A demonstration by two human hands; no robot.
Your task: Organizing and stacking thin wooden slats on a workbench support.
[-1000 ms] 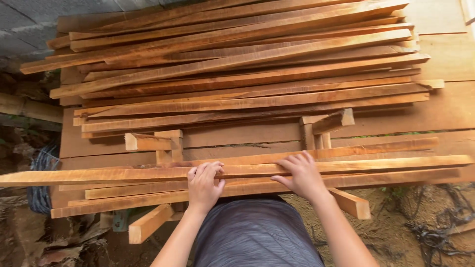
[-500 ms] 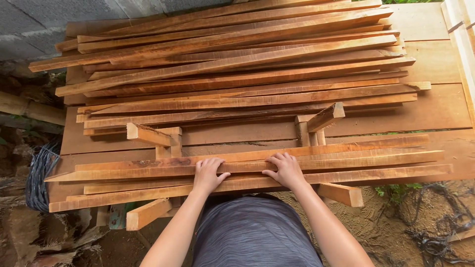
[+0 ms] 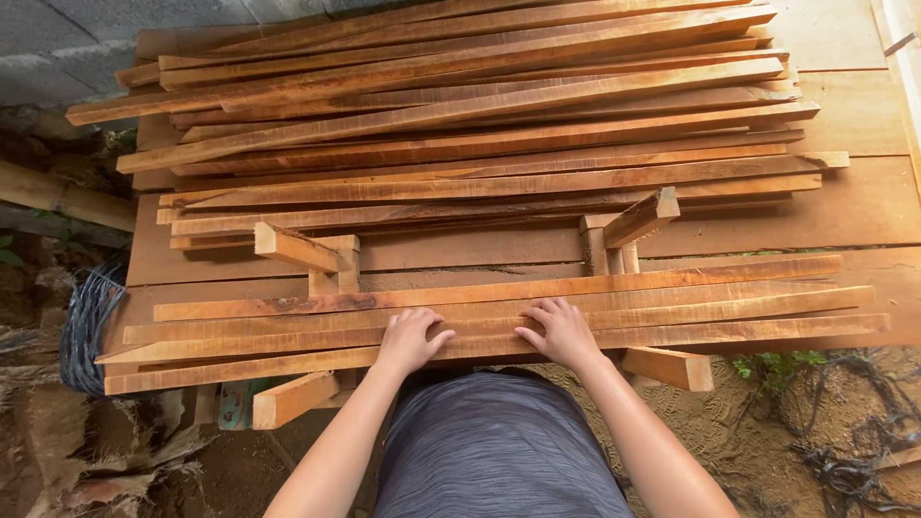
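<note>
Outdoor woodworking yard or rough carpentry spot. Long sawn timber slats point(image 3: 460, 105) are stacked on a plank workbench point(image 3: 854, 206) with short wooden stop blocks point(image 3: 293, 247), beside a grey block wall point(image 3: 58, 53). Below are bare dirt ground point(image 3: 767, 422), a wire coil point(image 3: 86, 321), and weeds point(image 3: 782, 363).

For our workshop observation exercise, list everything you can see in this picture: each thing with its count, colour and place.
Near wooden slats: about four, reddish-brown, lying across the front under both hands.
Stacked wooden slats: many, reddish-brown, piled at the back.
Wide boards: several, brown, flat under the slats.
Short wooden blocks: several, light brown, standing or jutting between the piles.
Coiled wire: one bundle, dark bluish, far left.
Block wall: grey, top left.
Soil: brown, lower right.
Left hand: flat on the near slats.
Right hand: flat on the near slats.
</note>
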